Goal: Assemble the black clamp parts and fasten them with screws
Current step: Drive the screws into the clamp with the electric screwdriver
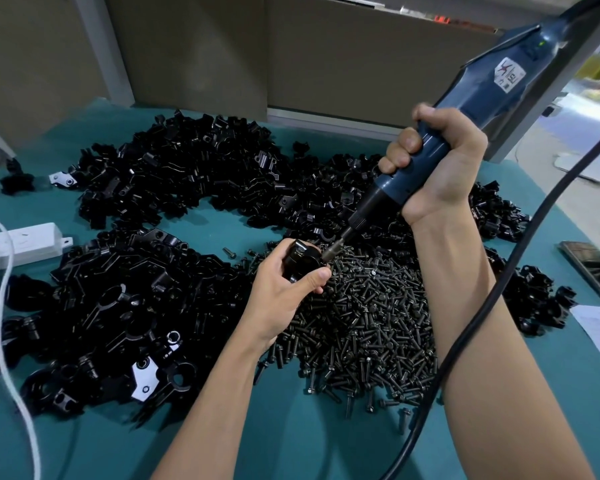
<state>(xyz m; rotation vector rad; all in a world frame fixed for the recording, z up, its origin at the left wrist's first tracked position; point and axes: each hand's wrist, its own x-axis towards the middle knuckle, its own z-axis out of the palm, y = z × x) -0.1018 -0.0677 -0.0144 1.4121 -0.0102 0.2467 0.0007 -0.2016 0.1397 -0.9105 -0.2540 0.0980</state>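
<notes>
The black clamp (300, 259) is held just above the middle of the teal surface (291, 445), over the far edge of the screw heap. At nine o'clock a white power strip (21, 242) is laid, and loose clamp parts (118, 306) are heaped from eight to eleven o'clock. At the centre the clamp is enclosed by the left hand (284, 289), its grip closed round the body. The screws (368, 306) are piled toward five o'clock of it. The bit of the electric screwdriver (413, 174) is set against the clamp's face, and the barrel is wrapped by the right hand (440, 168) in a full, tight grip. A black cable (499, 271) is draped at four o'clock. Whether a screw is seated under the bit cannot be told. The tool is slanted, so the bit could be thrown off the head or the thread crossed. The clamp could also be twisted out of the grip by torque.
</notes>
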